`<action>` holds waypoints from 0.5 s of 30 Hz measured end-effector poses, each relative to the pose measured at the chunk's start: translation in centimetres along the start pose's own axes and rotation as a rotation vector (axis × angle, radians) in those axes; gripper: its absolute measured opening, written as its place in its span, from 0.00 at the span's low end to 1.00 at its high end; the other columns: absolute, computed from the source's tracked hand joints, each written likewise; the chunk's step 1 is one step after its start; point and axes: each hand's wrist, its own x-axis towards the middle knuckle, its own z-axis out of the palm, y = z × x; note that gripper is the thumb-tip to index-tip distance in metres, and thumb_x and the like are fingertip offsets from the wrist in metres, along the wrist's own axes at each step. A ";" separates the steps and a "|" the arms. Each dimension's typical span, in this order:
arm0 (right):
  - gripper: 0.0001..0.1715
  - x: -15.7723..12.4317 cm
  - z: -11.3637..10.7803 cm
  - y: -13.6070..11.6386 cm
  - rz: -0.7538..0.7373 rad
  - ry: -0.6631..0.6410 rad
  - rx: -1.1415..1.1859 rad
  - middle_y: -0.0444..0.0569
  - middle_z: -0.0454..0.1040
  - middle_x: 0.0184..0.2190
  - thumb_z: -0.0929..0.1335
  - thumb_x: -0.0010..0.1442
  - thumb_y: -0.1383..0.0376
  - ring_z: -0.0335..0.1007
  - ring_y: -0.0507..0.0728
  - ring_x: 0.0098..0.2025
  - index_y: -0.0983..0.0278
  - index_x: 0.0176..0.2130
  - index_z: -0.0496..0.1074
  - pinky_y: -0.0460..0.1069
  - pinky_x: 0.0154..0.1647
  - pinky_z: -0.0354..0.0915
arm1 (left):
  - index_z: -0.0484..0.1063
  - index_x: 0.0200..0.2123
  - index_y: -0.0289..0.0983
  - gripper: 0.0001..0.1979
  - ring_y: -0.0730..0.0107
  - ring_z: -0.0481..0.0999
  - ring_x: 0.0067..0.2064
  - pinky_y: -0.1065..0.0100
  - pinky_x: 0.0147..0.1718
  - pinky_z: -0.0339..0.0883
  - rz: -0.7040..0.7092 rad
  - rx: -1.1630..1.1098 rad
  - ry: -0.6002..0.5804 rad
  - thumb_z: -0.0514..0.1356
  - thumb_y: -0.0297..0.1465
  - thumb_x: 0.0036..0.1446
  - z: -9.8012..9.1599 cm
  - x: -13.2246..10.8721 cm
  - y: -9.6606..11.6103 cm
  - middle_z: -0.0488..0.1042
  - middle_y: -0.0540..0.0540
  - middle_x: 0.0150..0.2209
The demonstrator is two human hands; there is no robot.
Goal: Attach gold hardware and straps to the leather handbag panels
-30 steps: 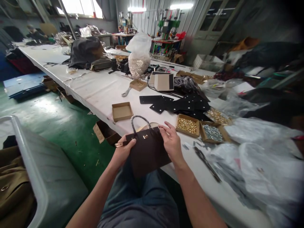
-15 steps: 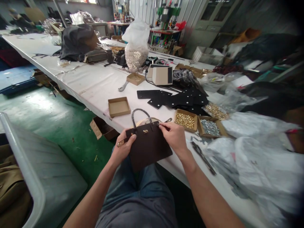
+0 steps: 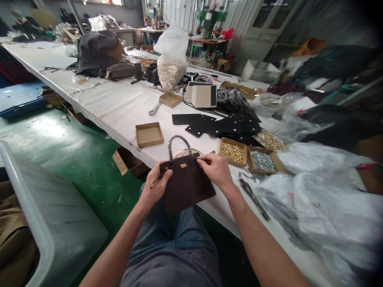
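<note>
White-covered table (image 3: 116, 109) up close, and at its near edge the dark handbag (image 3: 187, 185) is held above the lap (image 3: 173, 239), left hand (image 3: 157, 183) gripping one top corner, seemingly to steady it, while the right hand (image 3: 217, 170) pinches at the other. Just beyond, gold pieces (image 3: 231, 152) and silvery pieces (image 3: 262, 161) sit boxed, probably for easy reach; farther back, black panels (image 3: 226, 126), then a bulging plastic bag (image 3: 171, 44).

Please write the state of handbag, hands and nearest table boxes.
Dark brown rectangular handbag: handle raised
Bare left hand: gripping handbag
Bare right hand: pinching at handbag's edge
Shallow brown cardboard box: open
Brown cardboard box, gold studs: open
Brown cardboard box, silver pieces: open
</note>
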 end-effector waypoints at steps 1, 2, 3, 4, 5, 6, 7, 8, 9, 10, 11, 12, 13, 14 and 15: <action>0.09 0.0 0.1 0.0 -0.025 0.007 -0.035 0.51 0.90 0.39 0.76 0.68 0.61 0.88 0.64 0.39 0.59 0.43 0.91 0.57 0.46 0.78 | 0.82 0.58 0.41 0.13 0.56 0.83 0.53 0.60 0.55 0.76 0.011 0.004 -0.002 0.65 0.37 0.75 0.1 -0.1 0.1 0.85 0.44 0.53; 0.09 -0.1 0.2 0.1 -0.039 0.012 -0.058 0.51 0.90 0.39 0.75 0.68 0.62 0.87 0.64 0.40 0.59 0.42 0.91 0.57 0.46 0.78 | 0.82 0.59 0.42 0.14 0.56 0.83 0.54 0.60 0.56 0.76 0.020 0.004 -0.002 0.65 0.37 0.76 0.1 -0.2 0.1 0.85 0.44 0.54; 0.09 -0.1 0.3 0.1 -0.045 0.016 -0.072 0.51 0.90 0.39 0.75 0.69 0.62 0.87 0.64 0.40 0.59 0.42 0.90 0.57 0.46 0.77 | 0.82 0.60 0.42 0.14 0.56 0.83 0.55 0.59 0.57 0.76 0.025 0.003 0.000 0.65 0.36 0.76 0.3 -0.3 0.2 0.85 0.44 0.55; 0.09 -0.1 0.3 0.2 -0.045 0.015 -0.080 0.51 0.90 0.39 0.75 0.69 0.62 0.87 0.64 0.40 0.59 0.42 0.90 0.56 0.47 0.77 | 0.82 0.61 0.43 0.14 0.56 0.83 0.56 0.59 0.59 0.75 0.031 0.000 0.009 0.65 0.35 0.76 0.4 -0.4 0.2 0.85 0.44 0.56; 0.10 -0.1 0.3 0.2 -0.043 0.013 -0.083 0.51 0.90 0.39 0.75 0.69 0.63 0.87 0.64 0.41 0.59 0.42 0.90 0.56 0.46 0.76 | 0.82 0.61 0.43 0.15 0.56 0.83 0.56 0.59 0.60 0.75 0.035 -0.003 0.024 0.65 0.35 0.76 0.6 -0.6 0.2 0.85 0.44 0.57; 0.10 -0.1 0.3 0.3 -0.041 0.008 -0.088 0.51 0.90 0.39 0.74 0.69 0.63 0.87 0.64 0.41 0.59 0.42 0.90 0.56 0.46 0.76 | 0.81 0.62 0.43 0.15 0.56 0.83 0.57 0.59 0.60 0.75 0.039 -0.003 0.042 0.64 0.34 0.77 0.9 -0.8 0.2 0.85 0.44 0.57; 0.10 0.0 0.2 0.3 -0.039 0.000 -0.094 0.51 0.90 0.40 0.74 0.68 0.63 0.87 0.64 0.41 0.59 0.42 0.90 0.56 0.46 0.75 | 0.81 0.63 0.44 0.15 0.55 0.83 0.57 0.59 0.60 0.75 0.045 0.000 0.062 0.64 0.34 0.77 1.1 -1.0 0.2 0.85 0.44 0.57; 0.09 0.0 0.1 0.4 -0.036 -0.011 -0.102 0.51 0.90 0.40 0.74 0.68 0.64 0.87 0.64 0.41 0.59 0.41 0.90 0.55 0.46 0.75 | 0.81 0.63 0.44 0.15 0.55 0.84 0.56 0.59 0.59 0.76 0.052 0.009 0.081 0.63 0.35 0.78 1.4 -1.2 0.2 0.85 0.44 0.56; 0.09 0.1 0.1 0.4 -0.030 -0.025 -0.107 0.51 0.91 0.40 0.75 0.67 0.64 0.87 0.64 0.41 0.58 0.41 0.90 0.55 0.46 0.75 | 0.81 0.63 0.43 0.15 0.55 0.84 0.56 0.58 0.59 0.76 0.062 0.024 0.098 0.62 0.35 0.79 1.8 -1.3 0.3 0.86 0.43 0.56; 0.09 0.2 0.0 0.3 -0.022 -0.040 -0.111 0.51 0.91 0.40 0.75 0.67 0.64 0.87 0.64 0.41 0.58 0.40 0.90 0.55 0.46 0.75 | 0.81 0.64 0.43 0.16 0.54 0.84 0.55 0.58 0.59 0.77 0.075 0.044 0.115 0.61 0.36 0.80 2.1 -1.5 0.3 0.86 0.43 0.55; 0.08 0.3 0.0 0.3 -0.012 -0.054 -0.114 0.51 0.91 0.40 0.75 0.67 0.64 0.87 0.64 0.41 0.58 0.40 0.90 0.55 0.46 0.75 | 0.81 0.64 0.43 0.16 0.54 0.85 0.55 0.58 0.59 0.77 0.091 0.065 0.132 0.61 0.37 0.80 2.4 -1.6 0.3 0.86 0.42 0.55; 0.08 0.3 0.0 0.2 0.000 -0.067 -0.117 0.50 0.91 0.40 0.76 0.66 0.64 0.87 0.64 0.41 0.58 0.40 0.90 0.54 0.46 0.74 | 0.81 0.63 0.43 0.15 0.53 0.85 0.55 0.58 0.59 0.77 0.108 0.084 0.147 0.61 0.37 0.80 2.6 -1.7 0.3 0.86 0.42 0.55; 0.08 0.4 0.0 0.1 0.015 -0.078 -0.119 0.50 0.91 0.40 0.76 0.66 0.65 0.88 0.64 0.41 0.58 0.40 0.90 0.54 0.45 0.74 | 0.81 0.63 0.42 0.15 0.53 0.85 0.55 0.58 0.59 0.77 0.123 0.097 0.161 0.61 0.37 0.81 2.9 -1.8 0.3 0.86 0.42 0.55; 0.08 0.5 0.0 0.0 0.029 -0.089 -0.122 0.50 0.91 0.40 0.76 0.66 0.65 0.88 0.63 0.41 0.58 0.40 0.90 0.53 0.45 0.74 | 0.81 0.63 0.42 0.15 0.53 0.85 0.55 0.58 0.59 0.78 0.136 0.106 0.172 0.61 0.37 0.81 3.2 -1.9 0.3 0.86 0.42 0.55; 0.07 0.6 -0.1 -0.1 0.041 -0.099 -0.127 0.50 0.91 0.39 0.76 0.66 0.66 0.88 0.63 0.40 0.58 0.39 0.90 0.53 0.45 0.74 | 0.81 0.63 0.42 0.15 0.53 0.86 0.55 0.57 0.58 0.78 0.146 0.111 0.181 0.61 0.37 0.81 3.4 -1.9 0.3 0.86 0.42 0.55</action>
